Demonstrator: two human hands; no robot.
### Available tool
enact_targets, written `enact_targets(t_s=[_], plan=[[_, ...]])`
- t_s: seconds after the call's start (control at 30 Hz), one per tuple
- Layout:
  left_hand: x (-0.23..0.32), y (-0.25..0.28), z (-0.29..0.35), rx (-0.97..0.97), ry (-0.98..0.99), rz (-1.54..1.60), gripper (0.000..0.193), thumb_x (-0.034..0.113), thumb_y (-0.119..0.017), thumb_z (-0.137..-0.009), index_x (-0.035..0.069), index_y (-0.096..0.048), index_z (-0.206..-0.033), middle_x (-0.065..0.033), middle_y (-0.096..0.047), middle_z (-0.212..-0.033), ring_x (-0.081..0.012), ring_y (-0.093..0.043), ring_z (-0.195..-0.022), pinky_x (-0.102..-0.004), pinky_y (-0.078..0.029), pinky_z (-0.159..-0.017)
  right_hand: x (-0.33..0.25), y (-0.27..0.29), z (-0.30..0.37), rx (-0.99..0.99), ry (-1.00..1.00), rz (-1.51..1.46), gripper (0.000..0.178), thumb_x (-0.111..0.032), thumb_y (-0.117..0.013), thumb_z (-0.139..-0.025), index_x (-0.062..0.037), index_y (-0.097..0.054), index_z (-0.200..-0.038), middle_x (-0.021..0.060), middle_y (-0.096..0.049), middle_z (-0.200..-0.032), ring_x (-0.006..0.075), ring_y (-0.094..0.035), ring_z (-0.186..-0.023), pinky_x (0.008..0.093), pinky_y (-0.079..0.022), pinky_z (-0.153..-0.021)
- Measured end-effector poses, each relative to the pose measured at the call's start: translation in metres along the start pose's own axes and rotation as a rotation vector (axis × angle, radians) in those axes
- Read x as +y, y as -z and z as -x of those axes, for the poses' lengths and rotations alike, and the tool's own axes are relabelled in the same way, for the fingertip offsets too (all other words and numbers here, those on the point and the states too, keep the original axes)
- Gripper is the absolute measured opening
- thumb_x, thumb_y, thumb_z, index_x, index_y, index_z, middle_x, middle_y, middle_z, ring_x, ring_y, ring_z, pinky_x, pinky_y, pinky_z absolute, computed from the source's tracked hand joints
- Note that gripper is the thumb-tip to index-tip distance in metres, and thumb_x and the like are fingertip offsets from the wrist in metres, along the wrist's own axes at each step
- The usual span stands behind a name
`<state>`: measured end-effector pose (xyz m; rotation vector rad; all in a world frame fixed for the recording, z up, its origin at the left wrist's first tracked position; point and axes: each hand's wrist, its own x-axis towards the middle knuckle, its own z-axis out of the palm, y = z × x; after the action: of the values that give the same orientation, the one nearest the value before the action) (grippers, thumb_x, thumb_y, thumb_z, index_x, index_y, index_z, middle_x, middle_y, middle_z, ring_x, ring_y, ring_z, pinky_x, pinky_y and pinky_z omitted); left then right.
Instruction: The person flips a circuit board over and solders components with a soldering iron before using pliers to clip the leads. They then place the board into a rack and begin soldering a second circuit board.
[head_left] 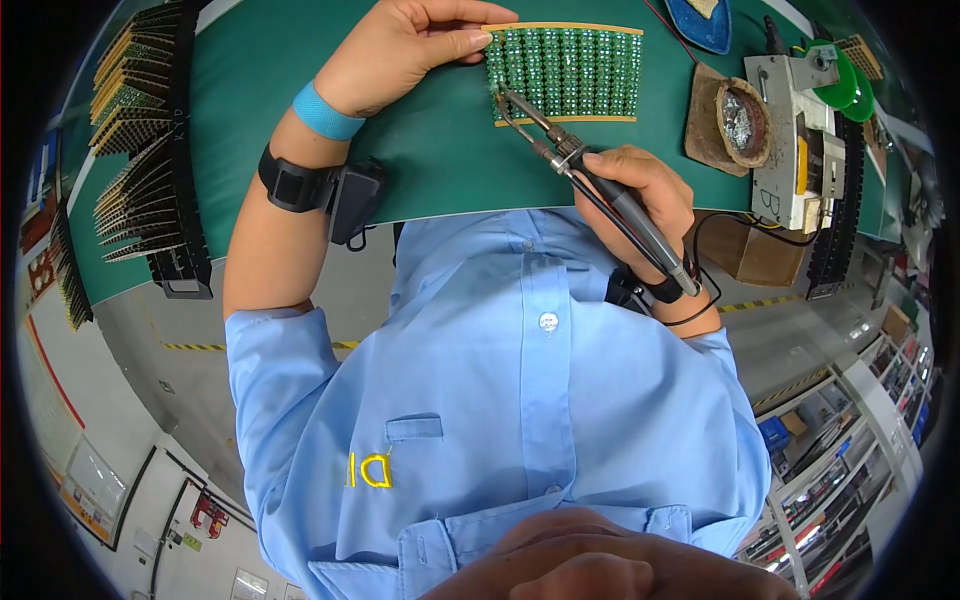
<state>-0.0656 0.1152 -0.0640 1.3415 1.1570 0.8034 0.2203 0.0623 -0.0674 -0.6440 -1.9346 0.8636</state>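
1. Green circuit-board panel [570,75] sits just right of the left fingers [462,42], which pinch only one corner, so it could pivot.
2. Right fingers [622,165] grip the soldering iron [630,210]; a wobble could scorch neighbouring spots, imo.

Matt plastic-and-metal soldering iron [633,213], glossy circuit-board panel [566,75], smooth cloth shirt [460,350]

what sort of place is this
Probably an electronics assembly workshop: there's a soldering iron in the right hand, a green circuit-board panel, and a black rack holding more boards.
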Motion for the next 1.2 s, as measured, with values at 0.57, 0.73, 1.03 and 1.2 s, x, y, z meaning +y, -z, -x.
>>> enact_targets(t_s=[0.57, 0.73, 1.03, 1.2], plan=[[0.002, -0.002, -0.005, -0.021, 0.034, 0.156, 0.030, 0.004, -0.058, -0.098, -0.002, -0.064, -0.126, -0.0080, -0.071, -0.112, -0.0109, -0.065, -0.100, -0.0228, -0.053, -0.089, -0.012, 0.062, 0.078, 0.661, -0.058, 0.434, 0.027, 0.011, -0.069, -0.083, 0.0021, -0.063, -0.108, 0.0136, -0.067, -0.102, 0.0166, -0.064, -0.087, 0.0282, -0.053, -0.078], [0.003, -0.004, -0.004, -0.011, 0.061, 0.221, 0.029, 0.001, -0.058, -0.097, -0.005, -0.064, -0.125, -0.0097, -0.071, -0.112, -0.0118, -0.066, -0.098, -0.0227, -0.053, -0.087, -0.018, 0.069, 0.069, 0.617, -0.349, 0.535, 0.027, 0.011, -0.069, -0.082, 0.0011, -0.063, -0.106, 0.0132, -0.067, -0.104, 0.0163, -0.064, -0.087, 0.0288, -0.054, -0.080], [0.002, -0.007, -0.006, -0.002, 0.045, 0.235, 0.030, 0.001, -0.059, -0.097, -0.005, -0.063, -0.126, -0.0103, -0.071, -0.113, -0.0107, -0.065, -0.094, -0.0233, -0.054, -0.083, -0.014, 0.022, 0.030, 0.029, -0.064, -0.009, 0.033, 0.002, -0.081, -0.072, 0.0012, -0.066, -0.102, 0.0117, -0.069, -0.078, 0.0189, -0.065, -0.064, 0.0269, -0.049, -0.058], [-0.003, -0.002, -0.006, 0.007, 0.024, 0.149, 0.032, 0.004, -0.060, -0.097, -0.003, -0.062, -0.128, -0.0085, -0.071, -0.114, -0.0108, -0.065, -0.097, -0.0234, -0.053, -0.087, -0.007, 0.013, 0.020, -0.033, -0.028, -0.024, 0.033, 0.008, -0.076, -0.075, 0.0021, -0.063, -0.105, 0.0109, -0.067, -0.079, 0.0153, -0.060, -0.065, 0.0274, -0.046, -0.058]])
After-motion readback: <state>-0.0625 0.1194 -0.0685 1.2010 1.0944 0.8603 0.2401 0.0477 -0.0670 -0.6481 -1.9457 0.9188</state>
